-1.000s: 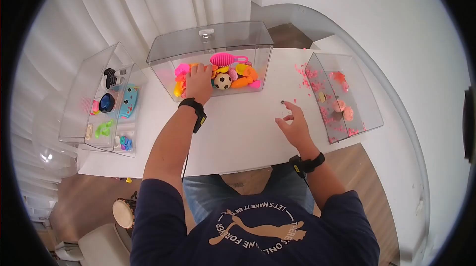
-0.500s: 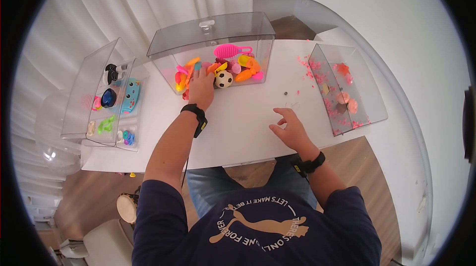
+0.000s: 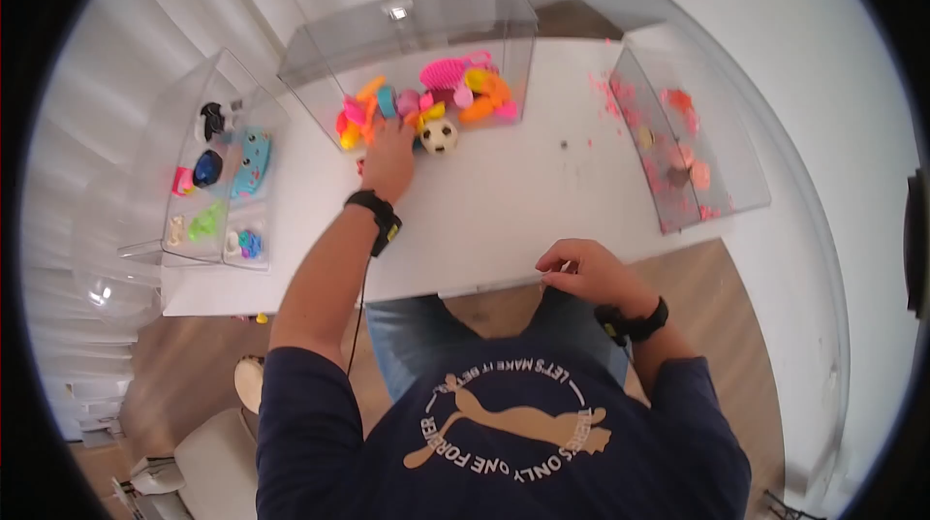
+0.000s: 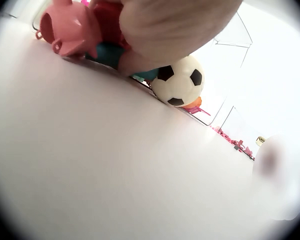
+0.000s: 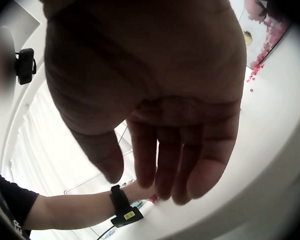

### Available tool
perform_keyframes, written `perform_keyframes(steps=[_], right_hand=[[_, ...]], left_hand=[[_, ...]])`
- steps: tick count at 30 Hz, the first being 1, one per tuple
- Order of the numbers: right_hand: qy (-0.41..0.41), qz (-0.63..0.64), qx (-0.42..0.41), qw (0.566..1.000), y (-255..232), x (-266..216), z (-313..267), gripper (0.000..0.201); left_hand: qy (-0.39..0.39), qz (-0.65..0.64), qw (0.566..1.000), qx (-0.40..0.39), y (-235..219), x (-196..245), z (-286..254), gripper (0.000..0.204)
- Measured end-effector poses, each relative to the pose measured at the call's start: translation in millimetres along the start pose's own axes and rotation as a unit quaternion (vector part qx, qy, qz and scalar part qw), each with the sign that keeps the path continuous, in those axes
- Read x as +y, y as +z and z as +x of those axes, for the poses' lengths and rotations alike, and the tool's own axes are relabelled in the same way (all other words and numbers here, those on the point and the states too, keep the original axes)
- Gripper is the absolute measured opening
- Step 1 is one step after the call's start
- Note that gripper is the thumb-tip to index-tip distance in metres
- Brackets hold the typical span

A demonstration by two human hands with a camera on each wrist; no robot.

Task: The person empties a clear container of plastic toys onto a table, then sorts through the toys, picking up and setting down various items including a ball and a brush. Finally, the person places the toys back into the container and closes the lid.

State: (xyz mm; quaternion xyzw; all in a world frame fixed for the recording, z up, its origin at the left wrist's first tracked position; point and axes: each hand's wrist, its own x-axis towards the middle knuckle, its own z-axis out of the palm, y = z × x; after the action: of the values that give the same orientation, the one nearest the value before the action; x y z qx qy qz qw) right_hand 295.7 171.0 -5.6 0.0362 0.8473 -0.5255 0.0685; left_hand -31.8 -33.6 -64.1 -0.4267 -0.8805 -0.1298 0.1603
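Note:
My left hand [image 3: 390, 161] reaches into a pile of bright toys at the front of the middle clear box [image 3: 455, 21]. A teal piece [image 3: 387, 101] lies just beyond its fingertips. In the left wrist view the left hand [image 4: 175, 25] comes down between a red toy and a small football [image 4: 182, 82], with a pink rounded toy [image 4: 72, 27] with small rings beside them. I cannot tell whether its fingers hold anything. By the table's front edge is my right hand [image 3: 596, 276], its fingers loosely bent and holding nothing in the right wrist view.
A pink hairbrush [image 3: 446, 74] tops the pile. At left stands a clear box holding a blue toy [image 3: 252, 163] and a green one [image 3: 206, 221]. At right, another clear box [image 3: 727, 157] has pink bits scattered about it. A tiny dark piece [image 3: 564, 144] lies on the white table.
The right hand has drawn back from beside the tiny dark piece to the table's front edge. My left hand has stayed at the toys, and the teal piece has come into sight at its fingertips.

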Motion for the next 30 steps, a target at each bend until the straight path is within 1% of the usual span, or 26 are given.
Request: perform_keyframes(steps=[2, 3, 5, 6, 7, 10, 11, 14, 15, 16, 18, 21, 22, 24, 27, 30], right_hand=[[-0.006, -0.012, -0.077, 0.997, 0.0, 11.3, -21.2, 0.022], [0.028, -0.038, -0.122, 0.991, -0.6, 17.7, -31.4, 0.028], [0.004, -0.158, -0.047, 0.986, 6.2, 55.4, -53.6, 0.032], [-0.014, -0.219, -0.009, 0.976, 8.7, 71.8, -60.9, 0.034], [0.028, -0.243, 0.020, 0.969, 9.0, 79.1, -66.1, 0.044], [-0.010, -0.350, 0.133, 0.927, 8.2, 102.9, -64.4, 0.051], [-0.001, -0.379, 0.134, 0.916, 8.2, 113.0, -62.7, 0.056], [0.036, -0.421, 0.166, 0.891, 16.1, 138.6, -48.6, 0.059], [0.050, -0.371, 0.187, 0.908, 18.5, 146.6, -40.2, 0.051], [-0.007, -0.438, 0.188, 0.879, 19.7, 155.0, -34.8, 0.048], [-0.121, -0.558, 0.190, 0.799, 17.9, 182.3, -26.3, 0.042], [-0.086, -0.431, 0.242, 0.865, 18.0, 200.5, 3.3, 0.037], [-0.078, -0.401, 0.256, 0.876, 17.3, 204.4, 6.1, 0.037], [-0.084, -0.380, 0.268, 0.881, 18.7, 212.4, 11.0, 0.036], [-0.109, -0.391, 0.267, 0.874, 20.4, 217.0, 12.8, 0.036], [-0.123, -0.402, 0.268, 0.867, 19.3, 216.2, 10.9, 0.036]], left_hand=[[-0.012, -0.011, 1.000, -0.021, -11.6, 6.0, -2.5, 0.028], [-0.042, -0.020, 0.997, -0.066, -21.3, 12.3, -3.9, 0.031], [-0.031, -0.033, 0.997, -0.066, -19.3, 11.5, -11.2, 0.034], [-0.027, -0.035, 0.997, -0.062, -20.3, 7.9, -12.6, 0.035], [-0.017, -0.035, 0.998, -0.057, -22.4, 6.3, -14.6, 0.037], [0.005, -0.039, 0.998, -0.043, -27.3, 7.5, -17.4, 0.043], [0.010, -0.043, 0.998, -0.041, -29.9, 8.8, -18.5, 0.045], [0.008, -0.053, 0.998, -0.041, -38.8, 13.4, -26.1, 0.052], [0.005, -0.054, 0.998, -0.044, -41.9, 14.1, -30.5, 0.055], [-0.003, -0.063, 0.996, -0.057, -45.0, 13.9, -33.4, 0.057], [-0.018, -0.079, 0.994, -0.080, -52.2, 10.8, -37.0, 0.061], [-0.027, -0.058, 0.995, -0.073, -54.8, 5.6, -48.3, 0.061], [-0.023, -0.057, 0.995, -0.076, -56.5, 2.9, -51.8, 0.062], [-0.016, -0.062, 0.995, -0.082, -57.9, -2.6, -58.1, 0.062], [-0.027, -0.048, 0.995, -0.083, -51.3, -11.3, -63.8, 0.061], [-0.014, -0.066, 0.995, -0.077, -57.5, -2.6, -62.3, 0.059]])
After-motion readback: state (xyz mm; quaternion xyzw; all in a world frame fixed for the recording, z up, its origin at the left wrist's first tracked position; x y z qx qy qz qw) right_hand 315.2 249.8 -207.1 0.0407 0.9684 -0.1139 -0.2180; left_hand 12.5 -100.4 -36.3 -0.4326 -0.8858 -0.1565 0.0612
